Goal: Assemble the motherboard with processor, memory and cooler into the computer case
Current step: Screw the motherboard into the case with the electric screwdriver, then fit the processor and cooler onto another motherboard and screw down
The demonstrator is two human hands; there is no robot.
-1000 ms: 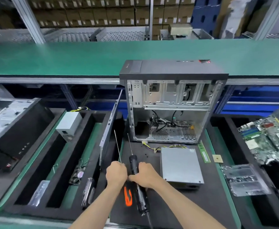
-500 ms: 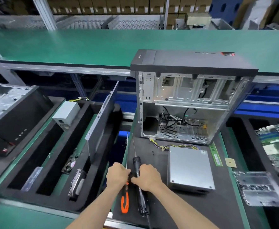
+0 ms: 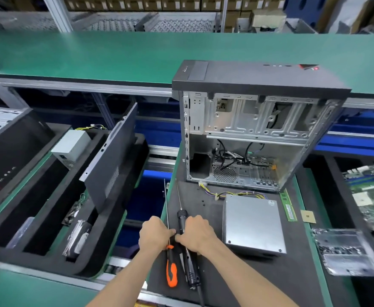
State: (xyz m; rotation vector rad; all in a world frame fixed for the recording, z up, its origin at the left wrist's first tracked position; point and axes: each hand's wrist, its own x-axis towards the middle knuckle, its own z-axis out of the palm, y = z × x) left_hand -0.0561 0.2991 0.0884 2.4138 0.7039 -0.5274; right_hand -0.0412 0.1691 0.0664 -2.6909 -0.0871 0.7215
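1. The view has swung left and dipped since a moment ago: the computer case [image 3: 257, 134] now sits further right in frame, and the motherboard [image 3: 372, 191] is sliding off the right edge.
2. Both hands stay put at the near edge of the black mat [image 3: 203, 218], knuckles up, forearms converging from below.
3. Left hand [image 3: 156, 232] is curled closed by the thin shaft of the orange-handled screwdriver [image 3: 171, 269]; whether it actually grips the shaft, I can't tell.
4. Right hand [image 3: 196, 233] is wrapped around the black electric screwdriver [image 3: 187, 247], its long bit pointing away towards the case.
5. The case stands open-sided at the far end of the mat, bare stamped metal inside, matte black top.
6. A boxy grey power supply [image 3: 253, 224] lies just right of the hands; a green memory stick [image 3: 288, 207] and a small square processor [image 3: 308, 216] lie beyond it.
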